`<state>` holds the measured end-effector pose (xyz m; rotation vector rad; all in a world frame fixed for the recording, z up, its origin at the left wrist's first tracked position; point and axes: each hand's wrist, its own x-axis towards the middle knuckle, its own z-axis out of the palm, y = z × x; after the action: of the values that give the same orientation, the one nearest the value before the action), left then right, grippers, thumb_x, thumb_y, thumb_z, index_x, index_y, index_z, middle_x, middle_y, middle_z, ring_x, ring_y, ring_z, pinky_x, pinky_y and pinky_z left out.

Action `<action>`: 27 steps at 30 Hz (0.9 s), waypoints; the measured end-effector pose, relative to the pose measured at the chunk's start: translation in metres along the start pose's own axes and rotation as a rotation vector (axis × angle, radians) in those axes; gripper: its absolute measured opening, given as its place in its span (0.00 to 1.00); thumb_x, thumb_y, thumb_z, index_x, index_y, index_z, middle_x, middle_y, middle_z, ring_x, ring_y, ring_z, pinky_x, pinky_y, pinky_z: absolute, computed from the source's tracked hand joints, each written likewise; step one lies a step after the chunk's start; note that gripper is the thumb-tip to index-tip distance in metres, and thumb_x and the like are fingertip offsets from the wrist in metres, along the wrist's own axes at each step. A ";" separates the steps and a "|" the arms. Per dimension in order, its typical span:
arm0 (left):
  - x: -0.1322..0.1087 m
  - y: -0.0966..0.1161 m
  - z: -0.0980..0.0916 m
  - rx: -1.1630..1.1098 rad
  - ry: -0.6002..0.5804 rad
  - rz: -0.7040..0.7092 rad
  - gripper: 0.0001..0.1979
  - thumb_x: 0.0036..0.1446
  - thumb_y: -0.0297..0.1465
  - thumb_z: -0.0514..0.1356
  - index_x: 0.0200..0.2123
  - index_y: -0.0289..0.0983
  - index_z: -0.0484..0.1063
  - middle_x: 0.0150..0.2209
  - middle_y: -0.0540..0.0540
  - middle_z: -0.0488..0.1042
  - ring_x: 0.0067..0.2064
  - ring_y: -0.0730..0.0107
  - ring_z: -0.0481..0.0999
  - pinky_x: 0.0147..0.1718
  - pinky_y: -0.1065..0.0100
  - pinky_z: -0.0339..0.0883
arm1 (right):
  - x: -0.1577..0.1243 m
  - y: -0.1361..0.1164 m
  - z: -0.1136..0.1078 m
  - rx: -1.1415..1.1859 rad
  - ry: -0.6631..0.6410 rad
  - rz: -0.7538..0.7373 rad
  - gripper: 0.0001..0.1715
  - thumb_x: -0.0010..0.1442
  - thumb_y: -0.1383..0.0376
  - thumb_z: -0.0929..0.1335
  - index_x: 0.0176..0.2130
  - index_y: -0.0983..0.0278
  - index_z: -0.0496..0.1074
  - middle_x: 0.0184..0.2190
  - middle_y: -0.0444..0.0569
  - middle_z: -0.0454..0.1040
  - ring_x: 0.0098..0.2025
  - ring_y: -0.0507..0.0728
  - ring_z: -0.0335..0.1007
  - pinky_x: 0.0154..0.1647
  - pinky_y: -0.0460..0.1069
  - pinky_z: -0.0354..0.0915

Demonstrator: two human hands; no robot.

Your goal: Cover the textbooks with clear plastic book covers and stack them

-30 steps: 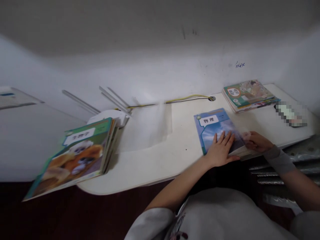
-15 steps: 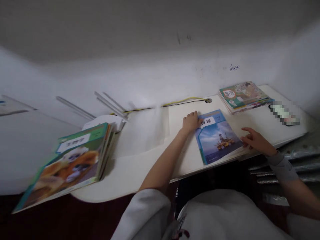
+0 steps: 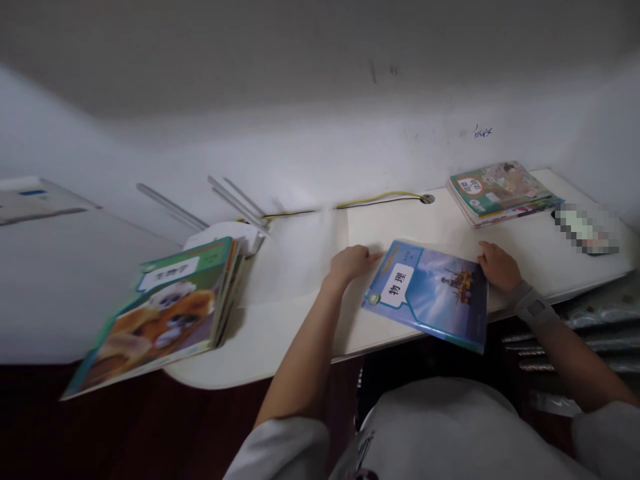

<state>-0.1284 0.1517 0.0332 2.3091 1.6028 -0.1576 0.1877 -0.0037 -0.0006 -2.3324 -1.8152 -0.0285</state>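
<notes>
A blue physics textbook (image 3: 435,293) lies turned sideways at the desk's front, one corner jutting past the edge. At its right end my right hand (image 3: 500,267) grips the upper corner, fingers curled in and partly hidden. By the book's upper left side is my left hand (image 3: 351,263), its index finger stretched towards the cover and the other fingers bent. Whether that fingertip touches the book is unclear. Left of this hand, a clear plastic sheet (image 3: 295,260) is spread on the white desk (image 3: 280,347).
A stack of books (image 3: 505,190) rests at the back right, with a phone (image 3: 585,229) beside it. On the left, another stack (image 3: 165,313) overhangs the desk edge. Behind it sits a white device with antennas (image 3: 225,233); a cable (image 3: 375,199) runs along the wall.
The physics textbook has turned roughly a quarter turn counterclockwise. My right hand has come onto its corner, and my left hand has shifted off the cover to its left side. The view has shifted slightly.
</notes>
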 end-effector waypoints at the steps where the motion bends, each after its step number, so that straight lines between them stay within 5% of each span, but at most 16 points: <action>1: 0.004 0.002 0.001 -0.021 0.032 0.013 0.24 0.56 0.49 0.50 0.31 0.37 0.76 0.34 0.38 0.78 0.37 0.56 0.77 0.33 0.65 0.65 | 0.005 0.003 -0.001 0.042 -0.032 0.020 0.20 0.62 0.64 0.60 0.52 0.69 0.65 0.41 0.56 0.74 0.42 0.59 0.70 0.40 0.50 0.61; 5: 0.032 0.024 0.007 -0.116 0.106 0.106 0.18 0.57 0.43 0.53 0.36 0.36 0.76 0.37 0.42 0.78 0.37 0.64 0.76 0.34 0.70 0.64 | 0.011 0.024 -0.004 0.233 -0.145 0.078 0.20 0.59 0.53 0.63 0.39 0.66 0.72 0.31 0.50 0.75 0.34 0.57 0.70 0.34 0.49 0.60; 9: 0.053 0.043 0.013 -0.173 0.158 0.140 0.14 0.56 0.37 0.55 0.36 0.35 0.74 0.35 0.45 0.78 0.35 0.68 0.75 0.33 0.71 0.64 | -0.005 0.034 -0.006 0.331 -0.136 0.021 0.14 0.58 0.57 0.64 0.29 0.64 0.70 0.29 0.48 0.74 0.32 0.55 0.69 0.33 0.48 0.59; 16: 0.042 0.051 0.024 -0.106 0.285 0.076 0.11 0.60 0.32 0.49 0.42 0.39 0.69 0.41 0.42 0.76 0.43 0.61 0.74 0.38 0.66 0.64 | -0.011 -0.007 -0.005 -0.053 -0.064 0.129 0.11 0.63 0.67 0.57 0.39 0.66 0.66 0.36 0.54 0.73 0.37 0.57 0.70 0.35 0.49 0.58; 27: 0.009 0.015 0.005 0.004 0.370 -0.174 0.17 0.64 0.31 0.43 0.54 0.34 0.58 0.45 0.33 0.73 0.46 0.53 0.74 0.40 0.59 0.65 | 0.070 -0.055 0.012 0.008 -0.011 0.025 0.14 0.64 0.69 0.54 0.45 0.67 0.63 0.39 0.58 0.74 0.41 0.59 0.71 0.37 0.49 0.58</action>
<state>-0.1112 0.1533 0.0288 2.2985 1.9791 0.2423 0.1507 0.0785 0.0037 -2.3537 -1.7876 -0.0051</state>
